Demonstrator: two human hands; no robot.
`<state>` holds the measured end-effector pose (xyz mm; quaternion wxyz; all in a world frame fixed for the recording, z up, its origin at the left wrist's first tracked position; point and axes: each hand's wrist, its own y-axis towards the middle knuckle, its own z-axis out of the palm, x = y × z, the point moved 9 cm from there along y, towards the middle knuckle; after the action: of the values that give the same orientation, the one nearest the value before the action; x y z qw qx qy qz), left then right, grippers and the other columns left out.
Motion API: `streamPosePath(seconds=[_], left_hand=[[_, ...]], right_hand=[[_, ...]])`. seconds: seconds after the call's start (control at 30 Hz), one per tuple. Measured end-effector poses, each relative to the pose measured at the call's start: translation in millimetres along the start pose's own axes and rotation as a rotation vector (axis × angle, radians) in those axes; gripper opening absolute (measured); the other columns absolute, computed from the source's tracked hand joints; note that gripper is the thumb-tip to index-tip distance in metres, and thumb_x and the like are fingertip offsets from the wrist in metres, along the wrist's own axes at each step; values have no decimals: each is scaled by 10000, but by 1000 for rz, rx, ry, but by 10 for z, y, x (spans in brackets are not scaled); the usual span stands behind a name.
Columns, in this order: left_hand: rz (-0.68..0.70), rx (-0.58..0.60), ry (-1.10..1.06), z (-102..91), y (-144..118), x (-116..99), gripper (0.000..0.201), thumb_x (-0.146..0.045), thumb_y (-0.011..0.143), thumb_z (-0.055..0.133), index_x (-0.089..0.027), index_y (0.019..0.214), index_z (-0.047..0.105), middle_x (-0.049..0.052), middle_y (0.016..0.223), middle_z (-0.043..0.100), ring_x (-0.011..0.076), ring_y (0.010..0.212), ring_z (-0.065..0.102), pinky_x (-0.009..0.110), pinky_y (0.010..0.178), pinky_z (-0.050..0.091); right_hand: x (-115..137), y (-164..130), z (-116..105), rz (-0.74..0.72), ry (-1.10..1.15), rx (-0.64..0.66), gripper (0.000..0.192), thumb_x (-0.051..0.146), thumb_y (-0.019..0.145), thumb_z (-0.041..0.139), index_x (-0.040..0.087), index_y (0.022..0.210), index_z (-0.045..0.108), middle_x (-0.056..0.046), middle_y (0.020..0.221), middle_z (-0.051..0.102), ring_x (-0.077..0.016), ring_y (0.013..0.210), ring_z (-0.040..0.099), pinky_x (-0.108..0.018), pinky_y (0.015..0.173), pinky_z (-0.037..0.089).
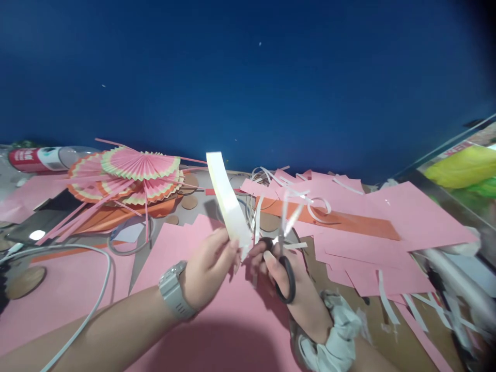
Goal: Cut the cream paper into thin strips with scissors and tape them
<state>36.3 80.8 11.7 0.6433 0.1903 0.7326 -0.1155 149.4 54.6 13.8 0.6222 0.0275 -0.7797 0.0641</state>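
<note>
Brightly lit around the fingers (228, 254), washed out on the white strip (229, 201) above them; blurred at the scissors (281, 237); shadowed on the pink paper (220, 343) below; smeared and stretched far right.

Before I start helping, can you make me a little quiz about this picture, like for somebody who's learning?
1. Which hand holds the scissors, and which holds the pale strip?
2. True or false: the watch is worn on the right.
3. Pick one. The big paper sheet at the bottom middle is: A green, B pink, C black.

Key:
1. The right hand holds the scissors; the left hand holds the pale strip.
2. False; it is worn on the left.
3. B.
</note>
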Motion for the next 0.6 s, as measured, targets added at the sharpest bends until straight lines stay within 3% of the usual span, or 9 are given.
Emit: streamPosePath(seconds=[0.1, 0.2, 0.3, 0.43, 0.6], left_hand=[[25, -145, -29, -133, -32, -3, 283, -343, 958, 293, -201, 754, 429, -38, 579, 441, 106, 482, 447, 241, 487, 378], [82, -199, 10, -184, -61, -60, 269, -324, 957, 310, -206, 739, 416, -41, 596, 417, 101, 507, 433, 232, 501, 374], [103, -138, 18, -125, -60, -91, 257, -310, 952, 333, -204, 732, 412, -36, 614, 426, 93, 509, 448, 228, 506, 383], [20, 23, -75, 36, -48, -32, 254, -330, 956, 305, -207, 757, 406, -33, 596, 437, 104, 497, 481, 243, 497, 395], [9, 66, -191, 90, -44, -40, 250, -345, 957, 301, -206, 774, 398, -44, 592, 426, 93, 471, 486, 232, 469, 391]], right_hand=[[18, -38, 194, 10, 40, 250, 442, 595, 869, 371, 177, 864, 517, -15, 699, 582, -120, 506, 503, -235, 480, 430], [43, -69, 273, -2, -48, 362, 469, 620, 822, 447, 166, 859, 559, -34, 740, 593, -166, 665, 548, -270, 625, 459], [18, -85, 307, 17, -112, 409, 482, 627, 790, 493, 169, 913, 577, -21, 731, 574, -162, 646, 512, -267, 605, 443], [49, -68, 298, -12, -95, 410, 455, 616, 799, 486, 180, 887, 585, -9, 724, 562, -151, 626, 485, -253, 595, 419], [110, -65, 324, -14, -54, 463, 466, 621, 812, 450, 176, 852, 583, -22, 753, 578, -164, 659, 495, -263, 616, 414]])
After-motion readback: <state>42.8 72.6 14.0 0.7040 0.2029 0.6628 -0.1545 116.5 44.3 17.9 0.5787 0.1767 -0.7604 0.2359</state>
